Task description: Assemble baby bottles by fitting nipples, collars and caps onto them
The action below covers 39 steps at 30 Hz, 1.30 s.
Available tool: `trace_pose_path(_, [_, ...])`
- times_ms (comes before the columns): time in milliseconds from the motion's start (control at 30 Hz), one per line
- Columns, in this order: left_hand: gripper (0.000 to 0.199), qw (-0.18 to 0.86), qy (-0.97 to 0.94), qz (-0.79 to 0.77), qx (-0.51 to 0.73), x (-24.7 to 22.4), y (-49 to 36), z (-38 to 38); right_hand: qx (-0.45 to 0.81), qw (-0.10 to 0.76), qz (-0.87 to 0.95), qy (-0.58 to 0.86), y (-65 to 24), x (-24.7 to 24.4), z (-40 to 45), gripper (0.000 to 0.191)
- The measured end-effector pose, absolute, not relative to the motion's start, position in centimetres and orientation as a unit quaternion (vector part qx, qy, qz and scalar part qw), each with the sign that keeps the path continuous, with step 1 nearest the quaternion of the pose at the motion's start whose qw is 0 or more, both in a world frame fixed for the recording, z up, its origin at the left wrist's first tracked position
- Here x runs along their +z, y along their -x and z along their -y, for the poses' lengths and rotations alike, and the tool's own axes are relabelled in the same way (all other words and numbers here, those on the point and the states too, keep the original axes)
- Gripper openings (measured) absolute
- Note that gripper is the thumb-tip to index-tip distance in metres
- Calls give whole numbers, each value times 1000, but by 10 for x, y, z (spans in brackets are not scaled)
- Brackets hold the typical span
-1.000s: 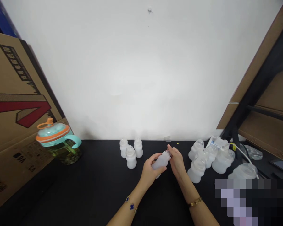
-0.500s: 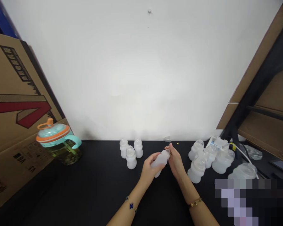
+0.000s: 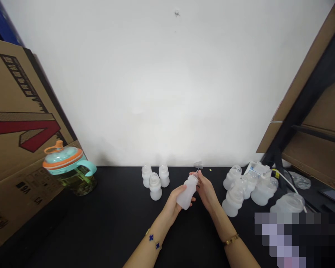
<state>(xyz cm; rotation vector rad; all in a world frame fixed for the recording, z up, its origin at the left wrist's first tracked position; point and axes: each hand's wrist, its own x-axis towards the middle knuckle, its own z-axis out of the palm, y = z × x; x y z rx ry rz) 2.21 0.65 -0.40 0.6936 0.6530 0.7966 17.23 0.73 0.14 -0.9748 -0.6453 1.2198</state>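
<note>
A white translucent bottle (image 3: 187, 192) is tilted in my left hand (image 3: 175, 201), whose fingers wrap round its body. My right hand (image 3: 206, 190) is closed at the bottle's top, with its fingertips on a small clear piece around the nipple. A clear cap (image 3: 198, 164) lies by the wall just beyond my fingertips. Three bottles with clear caps, one of them in front (image 3: 155, 187), stand upright to the left of my hands. Several more capped bottles (image 3: 232, 201) stand to the right.
A teal and orange lidded jug (image 3: 69, 167) stands at the left beside a cardboard box (image 3: 13, 149). At the right are a white power strip (image 3: 257, 169) with a cable, a clear plastic bag (image 3: 298, 181) and a dark metal frame (image 3: 301, 93). The table (image 3: 100, 223) is black.
My left hand has turned the bottle more upright and moved it slightly down, so more of its body shows. My right fingertips have shifted a little left at its top.
</note>
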Motion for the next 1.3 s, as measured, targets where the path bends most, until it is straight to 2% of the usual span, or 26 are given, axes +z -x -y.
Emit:
trace_pose_path(333, [42, 823, -315, -304, 362, 2, -21, -4, 528, 676, 281, 430, -171, 2, -7, 44])
trace_pose_path(967, [47, 786, -377, -278, 404, -4, -24, -5, 518, 694, 253, 431, -172, 2, -7, 37])
trace_pose_path(1300, [54, 732, -435, -301, 430, -7, -23, -4, 496, 707, 249, 438, -174, -2, -8, 35])
